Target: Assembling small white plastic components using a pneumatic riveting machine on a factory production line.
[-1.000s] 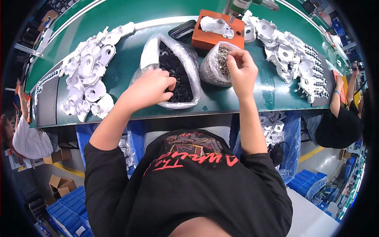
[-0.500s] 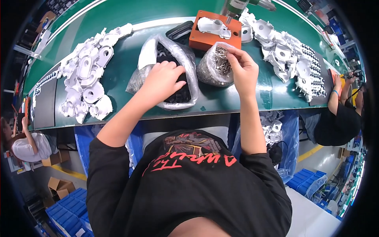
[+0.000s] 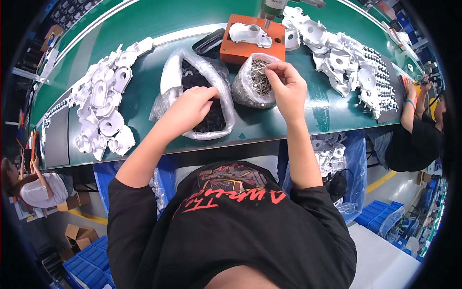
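My left hand (image 3: 190, 110) is over the mouth of a clear plastic bag (image 3: 225, 98) that holds small black parts (image 3: 192, 77). Its fingers are curled toward the thumb, and whatever they hold is hidden. My right hand (image 3: 292, 91) is at the rim of a smaller clear bag (image 3: 242, 92) full of loose metal screws (image 3: 262, 85). Thumb and forefinger are pinched together above the screws; what is between them is too small to make out. Behind this bag, a white plastic housing (image 3: 250, 34) lies on an orange fixture block (image 3: 230, 54).
A powered screwdriver (image 3: 272, 9) hangs over the block. White housings are heaped at left (image 3: 111, 123) and right (image 3: 339, 62), with rows of small dark parts (image 3: 382, 79) beyond. A black tray (image 3: 208, 42) lies behind the large bag. Co-workers sit at both sides.
My left hand has drawn slightly down and left, its fingers curling closer together. My right hand stays pinched over the screws. The whole view has shifted a little.
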A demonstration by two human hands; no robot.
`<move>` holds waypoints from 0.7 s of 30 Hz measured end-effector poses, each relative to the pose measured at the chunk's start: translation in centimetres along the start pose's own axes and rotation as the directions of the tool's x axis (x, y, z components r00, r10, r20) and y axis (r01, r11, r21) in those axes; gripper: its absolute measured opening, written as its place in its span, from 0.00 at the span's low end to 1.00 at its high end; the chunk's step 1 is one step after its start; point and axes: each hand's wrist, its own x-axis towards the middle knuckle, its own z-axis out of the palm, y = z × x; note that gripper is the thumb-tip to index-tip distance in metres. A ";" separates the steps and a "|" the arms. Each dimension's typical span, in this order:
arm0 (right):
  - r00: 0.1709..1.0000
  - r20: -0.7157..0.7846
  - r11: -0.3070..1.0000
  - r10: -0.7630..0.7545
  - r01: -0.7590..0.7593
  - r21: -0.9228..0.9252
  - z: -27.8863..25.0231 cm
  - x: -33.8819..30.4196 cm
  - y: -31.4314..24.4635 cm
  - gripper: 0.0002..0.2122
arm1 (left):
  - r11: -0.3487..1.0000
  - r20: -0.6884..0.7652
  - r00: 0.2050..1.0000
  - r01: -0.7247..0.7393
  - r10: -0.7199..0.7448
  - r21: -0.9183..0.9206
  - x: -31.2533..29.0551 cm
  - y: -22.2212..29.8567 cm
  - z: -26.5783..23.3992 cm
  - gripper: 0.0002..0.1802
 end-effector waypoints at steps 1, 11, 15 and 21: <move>1.000 -0.004 1.000 0.000 0.000 0.000 0.0 0.0 0.0 0.03 | 0.999 0.024 0.999 -0.026 0.026 0.026 0.0 -0.1 -0.5 0.08; 0.997 0.041 0.993 0.059 -0.063 0.101 -0.4 0.4 0.1 0.06 | 0.897 -0.267 0.948 0.039 -0.172 -0.441 6.9 0.2 -4.1 0.11; 0.998 0.048 0.997 0.035 -0.039 0.073 -0.5 0.5 0.5 0.06 | 0.936 -0.212 0.970 0.038 -0.118 -0.349 13.7 -1.7 -4.8 0.08; 0.999 0.042 1.000 0.013 -0.014 0.019 -0.4 0.4 0.2 0.05 | 0.959 0.010 0.997 0.080 -0.080 -0.271 22.6 -3.8 -3.3 0.10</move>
